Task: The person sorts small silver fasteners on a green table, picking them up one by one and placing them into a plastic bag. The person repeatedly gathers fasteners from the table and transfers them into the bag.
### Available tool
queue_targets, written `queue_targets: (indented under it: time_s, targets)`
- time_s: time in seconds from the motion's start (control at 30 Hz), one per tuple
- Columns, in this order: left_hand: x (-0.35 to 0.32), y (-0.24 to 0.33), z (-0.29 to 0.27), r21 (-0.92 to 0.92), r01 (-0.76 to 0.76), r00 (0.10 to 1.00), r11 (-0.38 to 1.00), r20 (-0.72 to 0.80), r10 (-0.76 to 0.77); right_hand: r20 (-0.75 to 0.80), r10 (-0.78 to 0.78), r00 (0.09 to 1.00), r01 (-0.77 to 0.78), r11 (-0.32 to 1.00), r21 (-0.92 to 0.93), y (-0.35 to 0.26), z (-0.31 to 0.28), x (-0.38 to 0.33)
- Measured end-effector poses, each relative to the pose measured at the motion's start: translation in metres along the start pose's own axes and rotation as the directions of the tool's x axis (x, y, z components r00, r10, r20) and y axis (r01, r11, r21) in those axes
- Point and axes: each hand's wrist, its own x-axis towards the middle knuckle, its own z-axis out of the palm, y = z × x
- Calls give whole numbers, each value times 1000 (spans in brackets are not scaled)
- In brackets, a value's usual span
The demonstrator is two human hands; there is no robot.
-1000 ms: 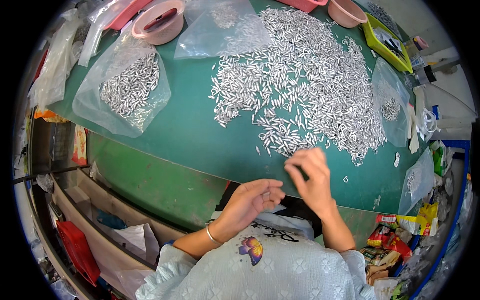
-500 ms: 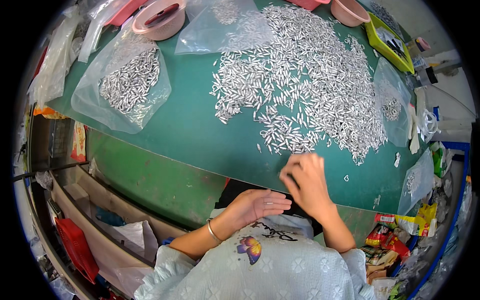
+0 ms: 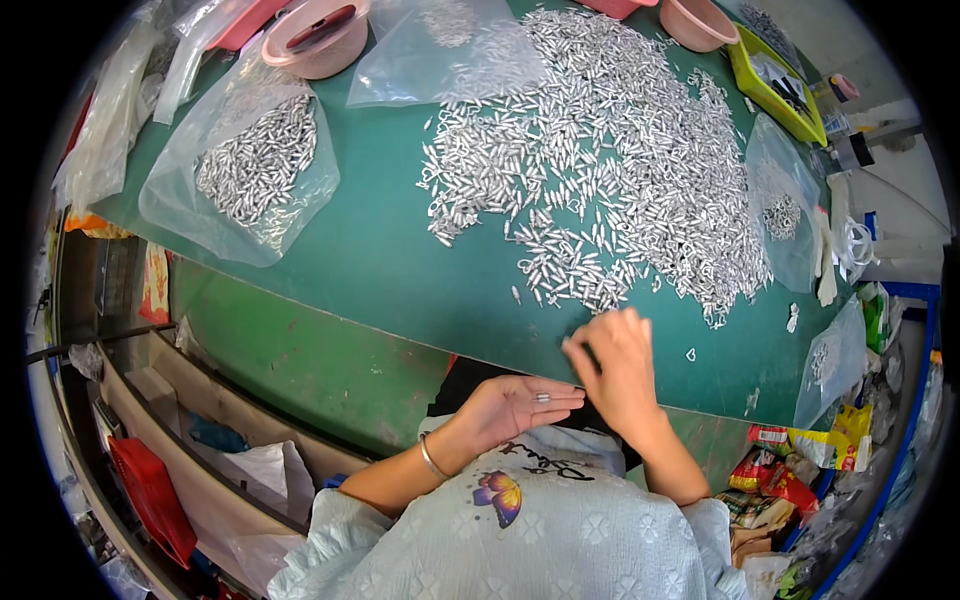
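My left hand (image 3: 500,410) lies palm up just off the table's near edge, fingers stretched out flat. Across its fingers rests a small silver bullet-shaped metal piece (image 3: 541,397). Close to its fingertips, my right hand (image 3: 618,362) hovers above the table edge, thumb apart from loosely bent fingers. It is slightly blurred, and I see nothing in it. Just beyond it spreads a large pile of similar silver pieces (image 3: 620,150), with a few heart-shaped links among them. One loose heart-shaped link (image 3: 691,355) lies to the right of this hand.
On the green table (image 3: 380,220) lie a clear bag of silver pieces (image 3: 258,160) at left and another bag (image 3: 783,215) at right. Pink bowls (image 3: 318,55) and a yellow-green tray (image 3: 775,88) stand at the back. Shelving (image 3: 230,430) is at lower left.
My left palm has turned further upward, so the metal piece on its fingers shows more clearly. My right hand has shifted slightly, its fingers less curled.
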Motion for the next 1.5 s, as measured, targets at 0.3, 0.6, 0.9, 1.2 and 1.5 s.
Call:
queue_targets:
  time_s: [0.3,0.6,0.9,1.2,1.5]
  targets:
    - [12,-5,-30,184,-3,999,983,46,-6,-169,70,983,-97,983,-157,15,10,20]
    - [4,9,-2,67,114,992,991,56,-117,-48,-26,998,26,1000,7,9,1,-1]
    - [11,1,-26,72,95,994,993,53,-99,-201,139,970,-166,979,-122,8,-1,13]
    - [6,3,-13,219,72,997,973,-25,-69,-258,157,953,-164,986,-5,38,-6,10]
    - [10,3,-3,133,134,991,982,-12,-134,-186,85,979,-112,985,-135,21,-2,16]
